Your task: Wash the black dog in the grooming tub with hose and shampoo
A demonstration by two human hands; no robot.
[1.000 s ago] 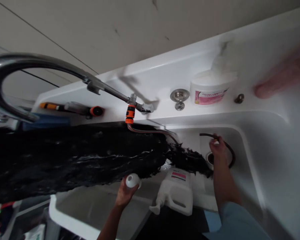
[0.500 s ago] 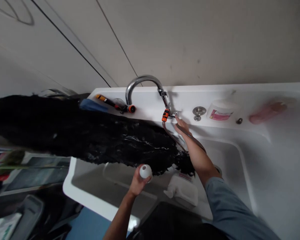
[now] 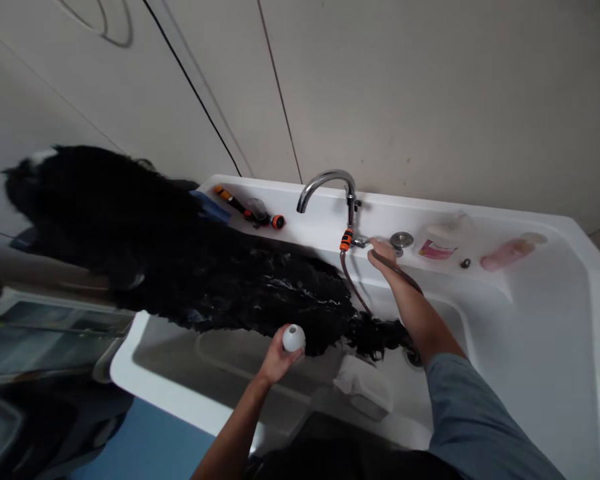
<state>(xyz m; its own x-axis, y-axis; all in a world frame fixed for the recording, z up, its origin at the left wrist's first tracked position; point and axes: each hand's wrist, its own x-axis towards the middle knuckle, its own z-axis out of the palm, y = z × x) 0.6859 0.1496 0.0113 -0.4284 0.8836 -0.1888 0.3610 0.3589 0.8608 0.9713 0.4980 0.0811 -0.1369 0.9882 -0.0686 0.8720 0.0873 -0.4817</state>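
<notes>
A large black dog (image 3: 275,283) with wet fur, streaked with pale suds, stands in the white tub, its head at the far left and its tail by the drain. In my left hand (image 3: 276,363) is a white bottle (image 3: 294,339) with a rounded top and a hole, held upright beside the dog's flank. My right hand (image 3: 384,255) has its fingers closed at the tap lever (image 3: 363,242), below the curved chrome faucet (image 3: 330,176). From the orange hose connector (image 3: 347,239), a brown hose (image 3: 349,279) runs down and also passes over my right wrist.
The tub's back ledge holds an orange-and-black spray nozzle (image 3: 277,221), a blue cloth (image 3: 211,208), a pink-labelled bottle (image 3: 437,249) and a pink bottle (image 3: 510,253). A white jug (image 3: 364,385) lies inside the tub (image 3: 530,333) near my body. Blue floor (image 3: 145,443) shows at lower left.
My view has shifted, and the faucet and ledge sit further right. The dog's head has come into view at the left. Both hands keep their places at the bottle and lever.
</notes>
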